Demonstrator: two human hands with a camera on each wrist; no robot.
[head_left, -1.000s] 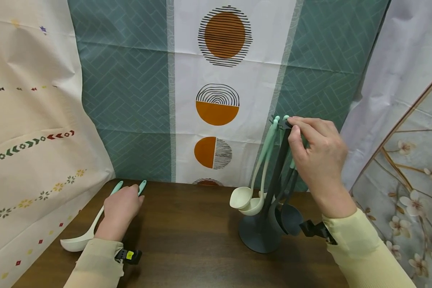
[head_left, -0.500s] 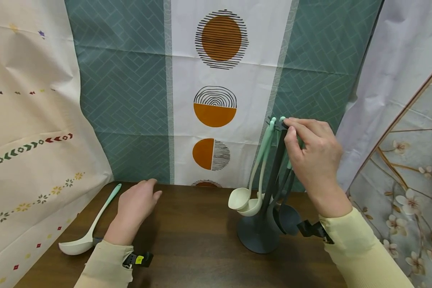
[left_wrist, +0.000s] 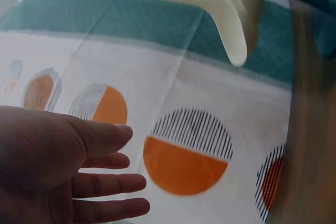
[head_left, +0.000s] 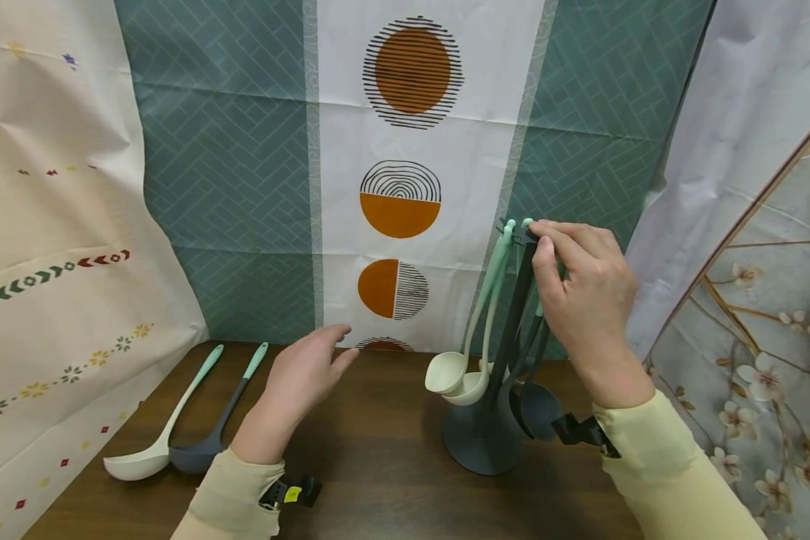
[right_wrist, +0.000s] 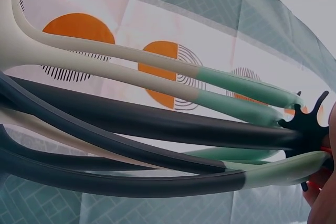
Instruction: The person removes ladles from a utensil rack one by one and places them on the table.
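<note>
My right hand (head_left: 586, 300) pinches the hooked top (right_wrist: 307, 129) of a dark utensil stand (head_left: 513, 322). Cream ladles (head_left: 466, 375) with mint handle ends hang on the stand's left side, and dark grey ladles (head_left: 538, 409) hang on its right. My left hand (head_left: 304, 379) is over the table, between the stand and two ladles lying at the left; its fingers are extended and hold nothing. Of those two, the white ladle (head_left: 142, 463) lies farther left, with the dark blue-grey ladle (head_left: 199, 454) beside it. In the left wrist view, the hanging cream ladles (left_wrist: 231, 19) appear beyond my left hand (left_wrist: 68, 166).
The brown wooden table (head_left: 371, 465) ends at a patterned teal and white cloth (head_left: 418, 292) behind. A cream cloth (head_left: 61, 300) borders the left side, and a floral curtain (head_left: 769, 360) stands close to my right arm.
My left hand has let go of the dark ladle, leaving it beside the white one, and has moved right with its fingers spreading. My right hand stays on the stand's top.
</note>
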